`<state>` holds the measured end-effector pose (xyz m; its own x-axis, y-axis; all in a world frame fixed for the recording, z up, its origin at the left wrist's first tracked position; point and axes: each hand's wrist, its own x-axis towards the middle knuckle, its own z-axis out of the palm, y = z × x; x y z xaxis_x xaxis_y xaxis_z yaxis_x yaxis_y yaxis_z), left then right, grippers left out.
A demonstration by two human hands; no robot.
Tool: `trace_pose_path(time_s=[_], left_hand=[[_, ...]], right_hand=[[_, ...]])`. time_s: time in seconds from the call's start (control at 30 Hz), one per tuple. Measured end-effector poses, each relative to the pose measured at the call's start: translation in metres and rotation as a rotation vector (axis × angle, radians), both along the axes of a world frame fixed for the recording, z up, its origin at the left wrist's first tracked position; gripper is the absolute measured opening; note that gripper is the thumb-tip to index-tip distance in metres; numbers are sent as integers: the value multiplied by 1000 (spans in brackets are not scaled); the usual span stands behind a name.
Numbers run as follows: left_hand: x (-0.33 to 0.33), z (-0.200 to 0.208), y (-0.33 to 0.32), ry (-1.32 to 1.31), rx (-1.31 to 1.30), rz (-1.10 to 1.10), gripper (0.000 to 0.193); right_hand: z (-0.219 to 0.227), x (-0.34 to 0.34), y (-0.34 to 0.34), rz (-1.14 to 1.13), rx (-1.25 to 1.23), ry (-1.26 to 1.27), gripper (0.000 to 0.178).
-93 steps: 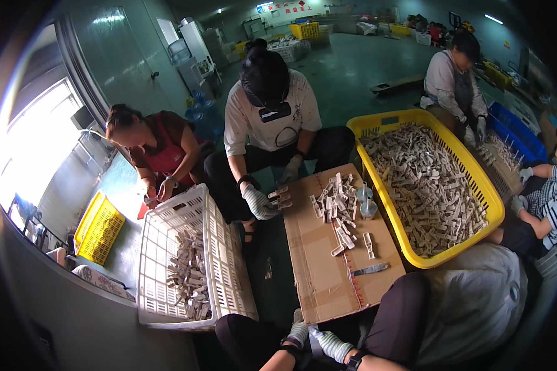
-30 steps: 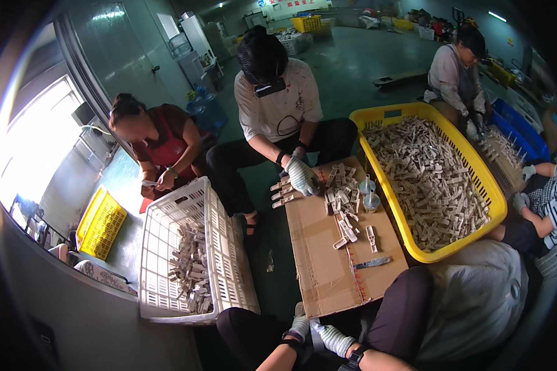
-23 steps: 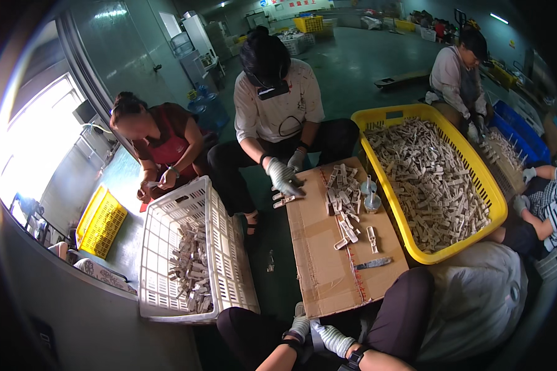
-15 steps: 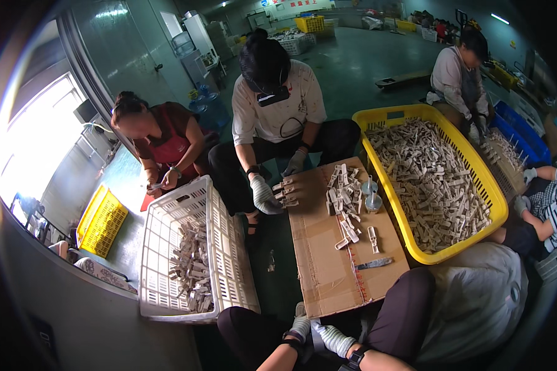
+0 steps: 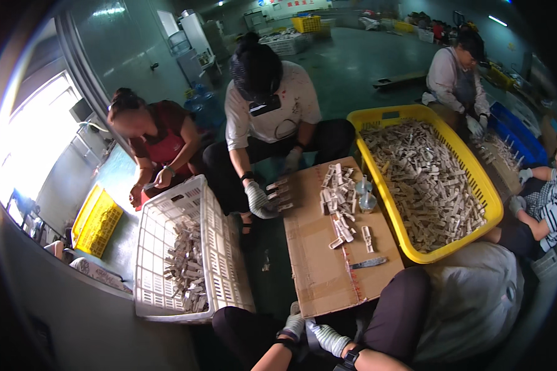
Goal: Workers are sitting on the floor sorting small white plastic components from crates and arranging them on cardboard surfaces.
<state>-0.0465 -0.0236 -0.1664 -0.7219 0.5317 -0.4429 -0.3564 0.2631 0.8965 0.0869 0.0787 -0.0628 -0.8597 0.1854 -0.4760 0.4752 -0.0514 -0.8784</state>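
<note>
My left hand (image 5: 294,324), in a striped white glove, is low in front of me beside the near edge of a cardboard sheet (image 5: 315,272). My right hand (image 5: 329,339), gloved alike, is close to it, its fingers curled at that edge. Both hands look closed; what they hold, if anything, is hidden. On the cardboard lie a pile of pale clip-like pieces (image 5: 338,191), a single pale piece (image 5: 367,238), a knife-like blade (image 5: 368,263) and two small clear bottles (image 5: 366,194). Across it, a co-worker's gloved hand (image 5: 260,201) is by several more pieces (image 5: 281,194).
At the right is a yellow crate (image 5: 397,236) full of pale pieces; at the left, a white crate (image 5: 210,272) holds more. A pale sack (image 5: 470,303) lies by my right knee. Another person (image 5: 161,139) sits at the left; others work at the right beside a blue crate (image 5: 520,133).
The whole view has shifted slightly left. My hands stay close together at the cardboard's near edge. The co-worker at the right has moved a gloved hand.
</note>
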Motion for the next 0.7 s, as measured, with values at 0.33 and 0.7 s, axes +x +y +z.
trace_pose_path(time_s=[0.33, 0.7], left_hand=[[-139, 261, 29, 518, 154, 302, 79], [-266, 356, 9, 761, -182, 219, 91]], right_hand=[[45, -2, 1, -272, -640, -159, 43], [-18, 3, -2, -227, -496, -214, 56]])
